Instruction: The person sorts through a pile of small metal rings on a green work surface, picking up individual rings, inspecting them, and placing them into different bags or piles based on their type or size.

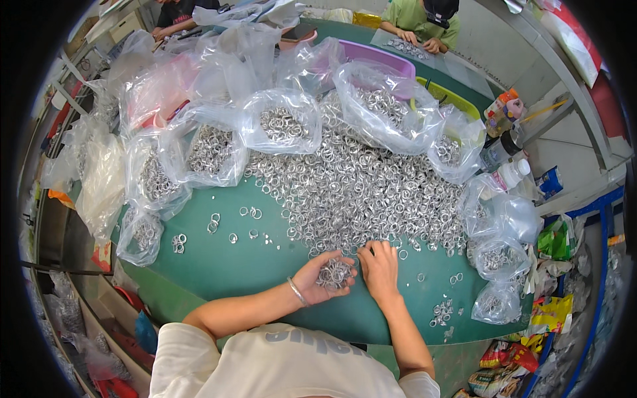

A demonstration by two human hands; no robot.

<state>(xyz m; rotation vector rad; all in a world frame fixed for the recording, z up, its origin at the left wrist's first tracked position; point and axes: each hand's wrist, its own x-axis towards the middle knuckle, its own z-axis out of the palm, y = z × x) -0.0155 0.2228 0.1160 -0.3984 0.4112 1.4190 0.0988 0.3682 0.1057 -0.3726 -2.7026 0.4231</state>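
A wide heap of small silver metal rings (358, 192) covers the middle of a green table (232, 265). My left hand (325, 275), with a thin bracelet on its wrist, is cupped palm-up and holds a handful of the rings (335, 273). My right hand (378, 265) rests just to the right of it at the near edge of the heap, fingers curled onto rings by the left palm. A few single rings (213, 224) lie apart on the green surface to the left.
Several clear plastic bags of rings (279, 123) ring the heap at the back and left, and smaller bags (497, 302) sit at the right edge. A purple tub (378, 56) and bottles (504, 142) stand behind. Two other people work at the far end.
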